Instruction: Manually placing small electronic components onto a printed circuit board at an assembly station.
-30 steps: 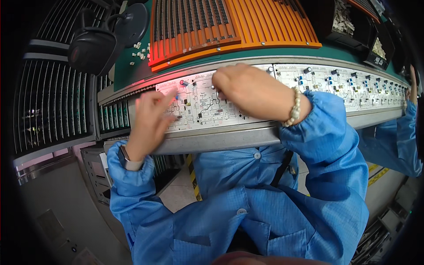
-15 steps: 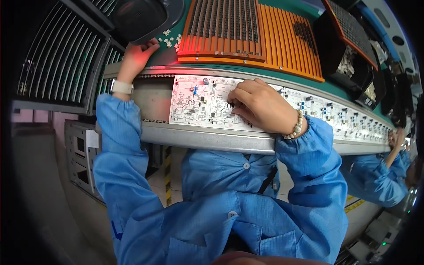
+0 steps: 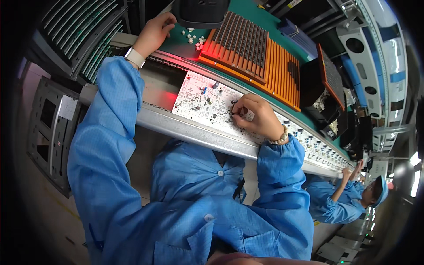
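Observation:
My right hand is over a white circuit board, thumb and forefinger pinched on a small dark component at the board's surface. Its exact shape is mostly covered by the fingers. Blue and black parts stand on the same board. My left hand is up at the green bench mat, left of some small loose white parts. Its fingers are curled in toward the thumb, and whatever they may hold is too small or hidden to make out.
Orange slotted trays with rows of dark components lie behind the rail. A black device overhangs the mat. More populated boards run right toward a co-worker in blue. Black bins hold pale parts; a slotted rack stands left.
The whole view has turned, so the rail now slopes down to the right. My left hand has curled its fingers beside the white parts. My right hand stays at the same area of the board.

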Available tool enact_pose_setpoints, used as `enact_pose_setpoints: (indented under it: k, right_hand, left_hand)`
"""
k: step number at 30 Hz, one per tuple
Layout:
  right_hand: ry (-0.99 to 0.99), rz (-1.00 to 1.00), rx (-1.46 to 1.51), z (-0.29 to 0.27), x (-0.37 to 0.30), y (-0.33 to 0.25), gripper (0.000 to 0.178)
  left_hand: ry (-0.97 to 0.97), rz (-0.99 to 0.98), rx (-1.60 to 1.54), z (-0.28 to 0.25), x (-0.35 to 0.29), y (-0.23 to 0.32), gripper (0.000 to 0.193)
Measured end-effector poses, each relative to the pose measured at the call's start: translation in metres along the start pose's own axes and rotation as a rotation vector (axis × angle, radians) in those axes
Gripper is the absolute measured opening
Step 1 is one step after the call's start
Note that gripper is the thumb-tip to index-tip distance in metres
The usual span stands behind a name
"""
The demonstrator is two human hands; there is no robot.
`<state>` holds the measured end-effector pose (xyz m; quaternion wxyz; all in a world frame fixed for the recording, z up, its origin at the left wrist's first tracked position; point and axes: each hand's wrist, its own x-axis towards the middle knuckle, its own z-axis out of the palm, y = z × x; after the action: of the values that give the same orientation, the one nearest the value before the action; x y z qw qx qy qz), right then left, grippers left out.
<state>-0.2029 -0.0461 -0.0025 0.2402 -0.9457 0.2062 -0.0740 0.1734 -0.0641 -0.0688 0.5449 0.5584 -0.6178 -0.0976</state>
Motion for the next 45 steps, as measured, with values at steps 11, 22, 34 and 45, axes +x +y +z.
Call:
enact_pose_setpoints:
  k: [11,22,34,45]
  right_hand:
    - [0.091,-0.098,0.0,0.033,0.054,-0.068,0.018]
    - [0.052,0.085,0.09,0.057,0.087,-0.07,0.016]
    - [0.097,0.145,0.047,0.062,0.084,-0.073,0.015]
    - [0.102,0.129,-0.029,0.063,0.086,-0.076,0.014]
  left_hand:
    - [0.054,0.008,-0.02,0.008,-0.001,-0.006,0.011]
    - [0.076,0.042,0.035,0.012,0.003,-0.003,0.012]
    - [0.084,0.005,0.068,0.013,0.003,-0.001,0.011]
    - [0.167,0.131,0.151,0.016,0.004,-0.008,0.01]
